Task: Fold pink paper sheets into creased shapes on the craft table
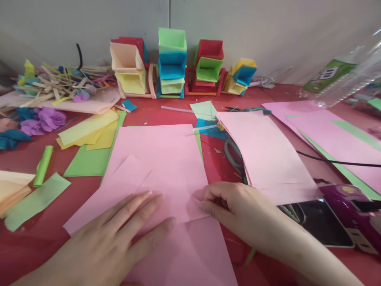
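- The left hand lies spread on pink paper beneath both hands.
- Apart from it, the right hand pinches the paper's edge.
- Right of the right hand lies a phone.

The left hand lies on pink paper, the right hand pinching its edge.

A paper-craft work corner: a flat red bench against a plain pale wall, carrying multicoloured folded-paper boxes (lined up far back), purple ruffled paper flowers at left, thin pale wooden sticks and pink rectangular paper sheets.
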Tool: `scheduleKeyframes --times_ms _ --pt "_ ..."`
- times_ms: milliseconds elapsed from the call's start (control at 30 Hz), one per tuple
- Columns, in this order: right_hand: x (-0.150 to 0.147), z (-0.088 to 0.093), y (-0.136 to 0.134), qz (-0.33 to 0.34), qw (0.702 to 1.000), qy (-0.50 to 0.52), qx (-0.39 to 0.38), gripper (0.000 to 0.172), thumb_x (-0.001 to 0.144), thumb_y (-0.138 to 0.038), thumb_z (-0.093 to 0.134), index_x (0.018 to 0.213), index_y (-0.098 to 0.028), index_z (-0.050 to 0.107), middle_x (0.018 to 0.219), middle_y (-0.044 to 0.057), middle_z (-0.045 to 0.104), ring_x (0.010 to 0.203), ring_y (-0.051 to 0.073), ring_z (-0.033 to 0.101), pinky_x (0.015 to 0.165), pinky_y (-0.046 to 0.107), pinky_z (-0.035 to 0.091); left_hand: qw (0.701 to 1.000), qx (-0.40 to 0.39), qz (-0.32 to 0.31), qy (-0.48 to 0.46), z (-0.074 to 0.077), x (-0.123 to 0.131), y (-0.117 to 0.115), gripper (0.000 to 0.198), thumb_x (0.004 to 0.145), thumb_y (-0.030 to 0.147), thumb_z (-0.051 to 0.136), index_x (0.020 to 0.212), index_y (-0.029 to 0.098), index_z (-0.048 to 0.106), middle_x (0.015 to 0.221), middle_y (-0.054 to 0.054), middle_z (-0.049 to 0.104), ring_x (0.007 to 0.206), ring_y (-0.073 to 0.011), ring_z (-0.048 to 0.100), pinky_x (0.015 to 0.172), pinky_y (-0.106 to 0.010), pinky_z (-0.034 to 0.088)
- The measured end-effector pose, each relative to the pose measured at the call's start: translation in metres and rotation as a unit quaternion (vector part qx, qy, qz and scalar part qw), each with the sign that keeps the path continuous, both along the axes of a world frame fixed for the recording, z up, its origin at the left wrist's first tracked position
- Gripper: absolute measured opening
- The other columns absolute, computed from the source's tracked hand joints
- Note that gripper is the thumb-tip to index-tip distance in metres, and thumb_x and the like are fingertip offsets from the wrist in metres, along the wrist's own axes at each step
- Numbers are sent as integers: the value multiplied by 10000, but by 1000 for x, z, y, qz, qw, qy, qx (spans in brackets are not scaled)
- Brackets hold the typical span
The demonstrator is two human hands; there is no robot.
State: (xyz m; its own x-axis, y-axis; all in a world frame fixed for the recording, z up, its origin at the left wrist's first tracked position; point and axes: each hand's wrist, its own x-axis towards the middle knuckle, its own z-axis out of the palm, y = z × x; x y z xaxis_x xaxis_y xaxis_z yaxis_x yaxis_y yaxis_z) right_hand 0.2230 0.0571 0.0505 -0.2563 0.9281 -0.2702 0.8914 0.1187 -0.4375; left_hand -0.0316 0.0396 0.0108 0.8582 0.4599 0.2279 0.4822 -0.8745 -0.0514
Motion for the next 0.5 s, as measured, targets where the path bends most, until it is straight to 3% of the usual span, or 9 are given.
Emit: scheduleKeyframes --times_ms 267,500 --pt "-3 3 -1 5 999 -31 -3 266 843 -307 431 660 -204 594 663 1 642 537 114 560 460 206 303 999 42 0 26 -3 0 -1 688 754 599 429 1345 263 318 1346 -58 414 1245 -284 296 1051 -417 107" --pt "-6 3 -3 -14 998 -54 -3 251 816 -342 463 634 -208 572 634 -13 629 505 108 527 462 212 281 999 24 23 30 -7 0 -4 623 778 511 456 1343 297 307 1370 -39 385 1258 -281 289 1040 -439 158"
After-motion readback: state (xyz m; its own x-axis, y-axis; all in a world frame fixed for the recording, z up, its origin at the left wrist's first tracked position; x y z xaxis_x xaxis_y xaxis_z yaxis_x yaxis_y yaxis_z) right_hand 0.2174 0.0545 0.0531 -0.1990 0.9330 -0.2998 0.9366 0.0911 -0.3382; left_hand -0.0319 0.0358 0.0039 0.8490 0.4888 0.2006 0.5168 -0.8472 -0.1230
